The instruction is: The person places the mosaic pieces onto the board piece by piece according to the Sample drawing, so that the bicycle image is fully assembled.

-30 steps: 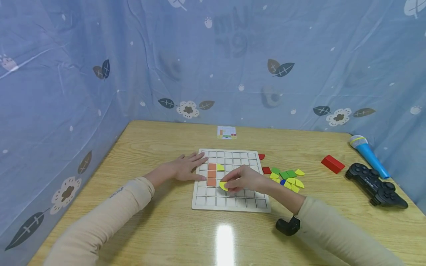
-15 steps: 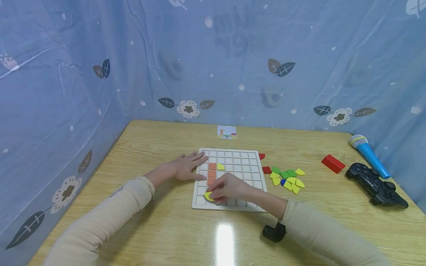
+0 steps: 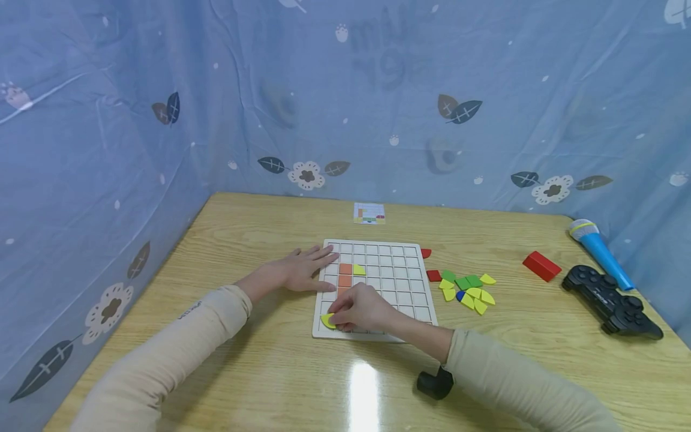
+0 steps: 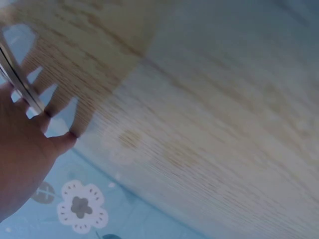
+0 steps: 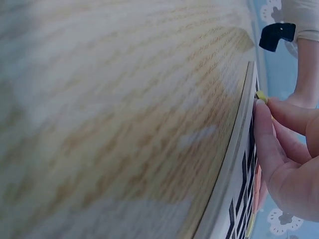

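Observation:
A white grid board [image 3: 402, 287] lies on the wooden table. My right hand [image 3: 364, 309] pinches a yellow quarter-round tile [image 3: 326, 321] at the board's near left corner. In the right wrist view, thumb and fingers hold that yellow tile [image 5: 261, 96] at the board's surface. My left hand [image 3: 305, 271] rests with spread fingers on the board's left edge; the left wrist view has the same hand [image 4: 25, 154] against that edge. Orange square tiles [image 3: 345, 280] stand in a column on the grid, the lowest partly hidden by my right hand. Beside them lies another yellow tile [image 3: 358, 270].
Right of the board lie loose yellow tiles [image 3: 468, 301], green tiles [image 3: 467, 282], a blue piece [image 3: 460, 296] and red tiles [image 3: 433, 276]. A pattern card [image 3: 369, 213] lies behind. Further right are a red block [image 3: 541, 266], a game controller [image 3: 610, 303] and a toy microphone [image 3: 601, 255].
My right hand has carried the yellow tile from the board's middle leftward and nearer, down to the near left corner. My left hand has stayed in place.

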Available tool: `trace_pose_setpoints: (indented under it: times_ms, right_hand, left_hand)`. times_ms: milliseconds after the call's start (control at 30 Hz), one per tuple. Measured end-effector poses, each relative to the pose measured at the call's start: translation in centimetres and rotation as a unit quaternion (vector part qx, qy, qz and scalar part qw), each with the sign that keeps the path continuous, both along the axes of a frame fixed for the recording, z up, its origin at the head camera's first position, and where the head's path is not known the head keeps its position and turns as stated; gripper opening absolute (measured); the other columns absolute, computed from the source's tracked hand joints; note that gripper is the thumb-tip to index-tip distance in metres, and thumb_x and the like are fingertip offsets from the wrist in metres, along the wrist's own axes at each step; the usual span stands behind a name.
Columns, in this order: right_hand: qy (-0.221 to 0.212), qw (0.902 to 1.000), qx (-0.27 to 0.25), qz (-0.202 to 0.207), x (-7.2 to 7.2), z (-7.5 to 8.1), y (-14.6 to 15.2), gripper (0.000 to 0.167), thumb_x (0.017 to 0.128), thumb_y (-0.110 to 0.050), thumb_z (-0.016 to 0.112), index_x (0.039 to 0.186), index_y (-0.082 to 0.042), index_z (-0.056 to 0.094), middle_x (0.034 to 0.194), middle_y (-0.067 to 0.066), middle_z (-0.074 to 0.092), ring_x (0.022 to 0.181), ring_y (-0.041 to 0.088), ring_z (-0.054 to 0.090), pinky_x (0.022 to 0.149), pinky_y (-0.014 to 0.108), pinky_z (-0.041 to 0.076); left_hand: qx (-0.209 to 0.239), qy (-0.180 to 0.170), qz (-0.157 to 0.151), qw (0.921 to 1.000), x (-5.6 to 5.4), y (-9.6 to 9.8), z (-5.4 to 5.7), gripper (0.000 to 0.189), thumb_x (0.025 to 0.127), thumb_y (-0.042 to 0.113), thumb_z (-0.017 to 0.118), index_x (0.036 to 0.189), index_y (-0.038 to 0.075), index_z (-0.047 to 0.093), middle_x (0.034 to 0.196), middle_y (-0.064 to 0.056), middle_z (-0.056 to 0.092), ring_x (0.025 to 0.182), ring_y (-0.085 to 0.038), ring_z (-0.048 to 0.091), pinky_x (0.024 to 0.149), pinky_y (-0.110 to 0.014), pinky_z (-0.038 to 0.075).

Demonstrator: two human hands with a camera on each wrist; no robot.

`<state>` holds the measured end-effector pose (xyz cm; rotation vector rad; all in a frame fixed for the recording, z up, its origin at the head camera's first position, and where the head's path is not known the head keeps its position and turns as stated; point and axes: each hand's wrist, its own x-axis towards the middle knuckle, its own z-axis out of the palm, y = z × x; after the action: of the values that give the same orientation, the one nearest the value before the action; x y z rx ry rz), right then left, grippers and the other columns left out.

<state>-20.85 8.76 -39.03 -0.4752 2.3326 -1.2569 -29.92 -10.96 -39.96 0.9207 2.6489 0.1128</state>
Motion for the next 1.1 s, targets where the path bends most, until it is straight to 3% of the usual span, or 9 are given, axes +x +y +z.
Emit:
trace_pose_setpoints:
  times_ms: [267, 433, 767, 867, 1000, 1100]
  right_hand:
    - [0.008, 0.9999, -0.002, 0.011, -0.1, -0.1, 0.0, 0.008, 0.087, -0.010, 0.070, 0.086, -0.004, 0.075, 0.068, 0.002, 0.067, 0.061, 0.011, 0.063, 0.058, 0.026, 0.055]
    - [-0.004, 0.9998, -0.018, 0.012, -0.3, -0.1, 0.1, 0.013, 0.091, -0.012, 0.067, 0.091, -0.002, 0.074, 0.071, 0.004, 0.067, 0.063, 0.013, 0.064, 0.058, 0.028, 0.056]
    - [-0.026, 0.9990, -0.037, 0.005, -0.2, 0.4, 0.4, 0.018, 0.093, -0.017, 0.064, 0.093, -0.001, 0.072, 0.073, 0.006, 0.067, 0.064, 0.015, 0.064, 0.059, 0.030, 0.056]
    - [-0.063, 0.9953, -0.071, 0.020, -0.3, 0.6, 0.5, 0.022, 0.094, -0.020, 0.062, 0.103, -0.002, 0.071, 0.080, 0.009, 0.069, 0.066, 0.017, 0.065, 0.061, 0.031, 0.056]
    - [-0.138, 0.9807, -0.120, 0.069, -0.1, 0.9, 0.5, 0.034, 0.098, -0.025, 0.056, 0.123, -0.002, 0.062, 0.100, 0.013, 0.069, 0.078, 0.023, 0.068, 0.067, 0.032, 0.056]
    - [-0.168, 0.9731, -0.131, 0.088, 0.0, 1.2, 0.5, 0.042, 0.100, -0.027, 0.052, 0.133, -0.001, 0.053, 0.108, 0.014, 0.067, 0.085, 0.026, 0.069, 0.068, 0.032, 0.056]
  left_hand:
    - [0.001, -0.002, 0.009, 1.0000, -0.4, -0.1, -0.6, 0.087, 0.086, 0.076, 0.036, 0.154, 0.031, 0.004, 0.158, 0.006, -0.004, 0.143, -0.020, -0.005, 0.111, -0.056, 0.005]
    - [-0.004, -0.005, 0.014, 0.9999, -0.2, -0.1, -0.4, 0.087, 0.086, 0.076, 0.035, 0.154, 0.032, 0.003, 0.158, 0.008, -0.005, 0.143, -0.019, -0.006, 0.112, -0.054, 0.004]
    - [0.006, 0.000, -0.001, 1.0000, 0.3, -0.1, 0.3, 0.086, 0.090, 0.071, 0.037, 0.155, 0.023, 0.007, 0.159, 0.000, -0.001, 0.144, -0.025, -0.003, 0.111, -0.057, 0.005]
    - [0.005, 0.002, -0.004, 1.0000, 0.3, -0.2, 0.3, 0.086, 0.090, 0.070, 0.036, 0.155, 0.022, 0.007, 0.159, -0.001, -0.001, 0.144, -0.026, -0.002, 0.111, -0.057, 0.004]
    - [-0.003, 0.004, -0.005, 1.0000, 0.3, 0.0, 0.3, 0.085, 0.090, 0.071, 0.035, 0.155, 0.024, 0.006, 0.159, 0.001, -0.003, 0.144, -0.025, -0.003, 0.111, -0.056, 0.003]
    - [-0.008, 0.006, -0.005, 0.9999, 0.3, 0.0, 0.3, 0.086, 0.090, 0.072, 0.034, 0.155, 0.025, 0.005, 0.159, 0.001, -0.004, 0.144, -0.025, -0.003, 0.111, -0.055, 0.003]
